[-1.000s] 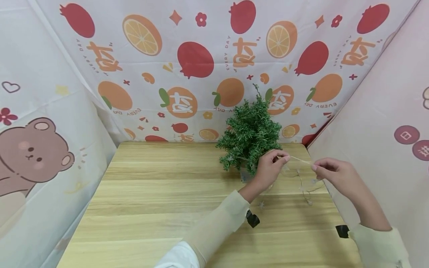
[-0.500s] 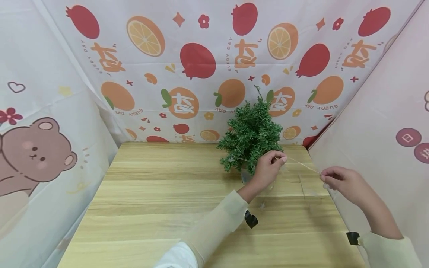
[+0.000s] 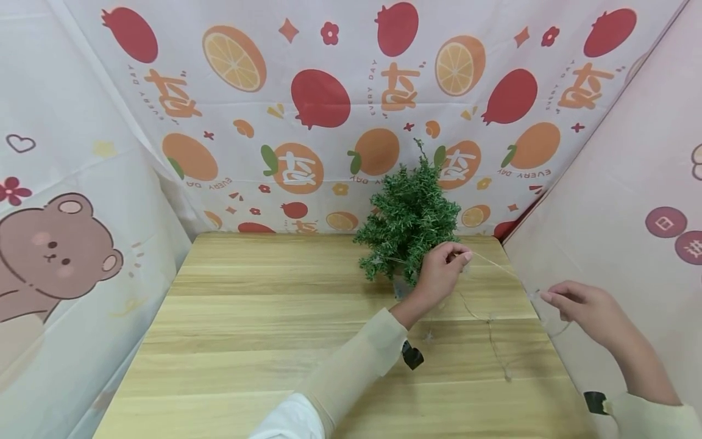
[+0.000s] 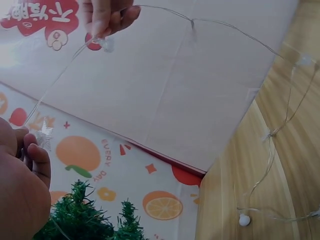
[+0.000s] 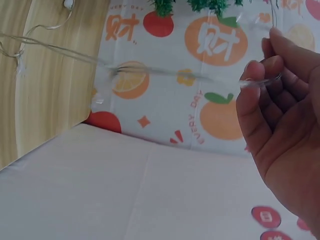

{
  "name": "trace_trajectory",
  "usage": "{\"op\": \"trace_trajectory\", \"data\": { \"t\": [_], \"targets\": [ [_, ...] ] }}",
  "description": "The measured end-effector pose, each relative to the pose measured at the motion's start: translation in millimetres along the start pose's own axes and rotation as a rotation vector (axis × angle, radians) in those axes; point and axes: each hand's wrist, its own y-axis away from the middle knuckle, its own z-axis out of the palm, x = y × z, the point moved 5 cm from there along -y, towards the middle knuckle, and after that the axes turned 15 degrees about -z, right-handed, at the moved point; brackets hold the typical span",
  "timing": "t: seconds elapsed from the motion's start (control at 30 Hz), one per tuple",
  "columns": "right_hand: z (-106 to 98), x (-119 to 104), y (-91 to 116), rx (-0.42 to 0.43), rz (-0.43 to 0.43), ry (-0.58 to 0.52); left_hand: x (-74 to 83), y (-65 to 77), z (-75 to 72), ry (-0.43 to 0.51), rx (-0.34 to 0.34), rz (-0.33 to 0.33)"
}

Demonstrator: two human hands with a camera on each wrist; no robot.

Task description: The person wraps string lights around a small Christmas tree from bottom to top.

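A thin string of fairy lights point(image 3: 496, 266) with clear star-shaped pieces runs between my two hands. My left hand point(image 3: 442, 268) pinches the wire at the lower right of a small green artificial Christmas tree point(image 3: 412, 210). Off to the right, past the table's edge, my right hand point(image 3: 589, 308) pinches the same string between thumb and fingers. In the left wrist view a clear star point(image 4: 45, 134) sits beside the left fingers. More of the string hangs in loops from the right hand, with a small white bulb point(image 4: 244, 220) on it. The tree's base is partly hidden behind my left arm.
The wooden table point(image 3: 263, 323) stands against a fruit-print cloth point(image 3: 247, 122) at the back. Pale cloths hang at both sides, the left one with a bear print point(image 3: 60, 250). Black straps point(image 3: 412, 355) show at the sleeve cuffs.
My right hand has moved right and toward me, drawing a longer stretch of string away from the left hand. The loose loops have shifted too. My left hand stays almost in place.
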Motion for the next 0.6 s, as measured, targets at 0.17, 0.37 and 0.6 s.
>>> {"op": "trace_trajectory", "data": {
  "t": [0.17,0.37,0.6],
  "targets": [
    [-11,12,10,0.035,0.033,-0.007,3.1,-2.3,-1.6,0.017,0.005,-0.007],
    [-27,22,22,0.099,0.046,-0.036,5.2,-3.4,-2.8,0.037,0.011,-0.004],
    [-45,26,33,0.280,-0.069,-0.194,5.0,-5.6,-3.6,0.044,0.037,0.001]
  ]
}}
